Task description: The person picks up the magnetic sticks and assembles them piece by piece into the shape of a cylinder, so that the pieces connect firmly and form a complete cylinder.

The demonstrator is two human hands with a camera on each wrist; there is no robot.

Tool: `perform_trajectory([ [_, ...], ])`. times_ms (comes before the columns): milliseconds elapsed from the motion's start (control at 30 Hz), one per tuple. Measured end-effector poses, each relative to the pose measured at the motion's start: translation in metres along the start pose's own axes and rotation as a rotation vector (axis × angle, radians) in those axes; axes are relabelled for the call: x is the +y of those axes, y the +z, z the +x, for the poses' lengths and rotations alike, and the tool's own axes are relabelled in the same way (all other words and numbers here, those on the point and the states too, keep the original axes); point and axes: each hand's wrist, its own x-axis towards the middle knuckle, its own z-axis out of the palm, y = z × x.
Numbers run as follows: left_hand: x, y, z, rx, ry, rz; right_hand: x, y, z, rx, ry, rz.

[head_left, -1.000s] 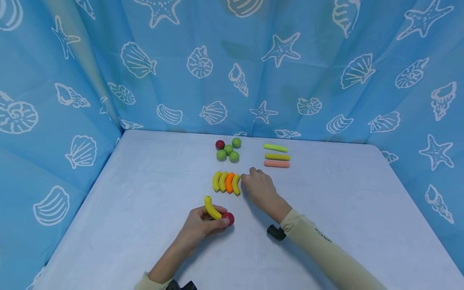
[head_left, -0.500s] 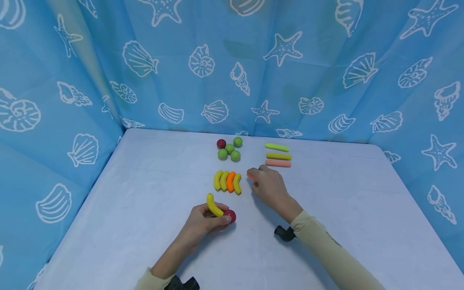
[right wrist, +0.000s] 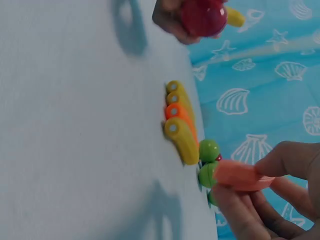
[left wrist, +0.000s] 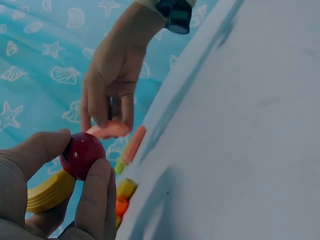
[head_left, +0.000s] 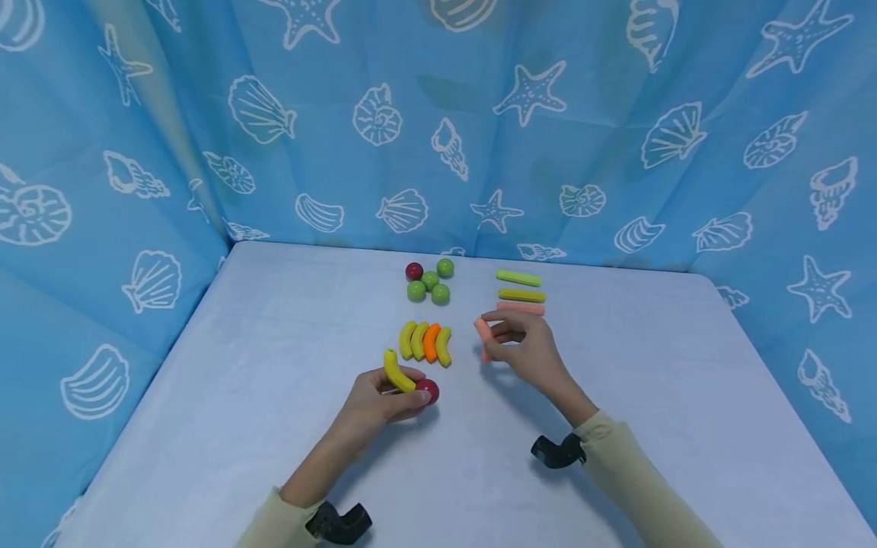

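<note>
In the head view my left hand [head_left: 384, 403] pinches a red ball [head_left: 428, 391] and also holds a yellow toy banana [head_left: 398, 371], whose upper end points up and away. The left wrist view shows the ball [left wrist: 83, 155] between thumb and fingers, with the banana [left wrist: 51, 191] lower in the hand. My right hand [head_left: 530, 348] pinches a curved salmon-pink piece [head_left: 483, 335], shaped like a toy banana, above the table. This pink piece [right wrist: 241, 175] is partly covered by fingers. Left of that hand lie several toy bananas [head_left: 419, 341] side by side, one of them orange.
Behind the banana row sits a cluster of green balls [head_left: 429, 280] with one red ball [head_left: 414, 271]. Green, yellow and pink sticks [head_left: 521, 295] lie stacked in rows beyond my right hand. A blue shell-print curtain [head_left: 404, 152] hangs behind the white table [head_left: 240, 342].
My right hand has drawn away from the banana row, to the right, and the pink piece now shows in its fingers. My left hand keeps its hold, barely moving.
</note>
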Motion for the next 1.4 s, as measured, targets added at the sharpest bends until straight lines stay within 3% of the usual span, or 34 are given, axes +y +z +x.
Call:
perform_trajectory([
  [167,0.002,0.001,0.002,-0.002,0.012,0.003,0.000,-0.001,-0.007,0.016,0.076,0.330],
  [333,0.000,0.004,0.002,-0.018,0.016,-0.001,-0.007,0.003,-0.015,0.073,0.141,0.482],
  [533,0.002,0.011,0.004,-0.033,0.026,0.001,-0.010,0.012,-0.030,0.078,0.168,0.540],
  [800,0.002,0.018,0.004,-0.053,0.043,-0.011,-0.013,0.023,-0.050,0.064,0.098,0.577],
  [1100,-0.001,0.019,0.004,-0.041,0.055,0.007,-0.010,0.033,-0.060,0.047,0.071,0.609],
  [1400,-0.002,0.018,0.001,-0.095,0.041,-0.029,-0.007,0.037,-0.069,0.013,0.059,0.647],
])
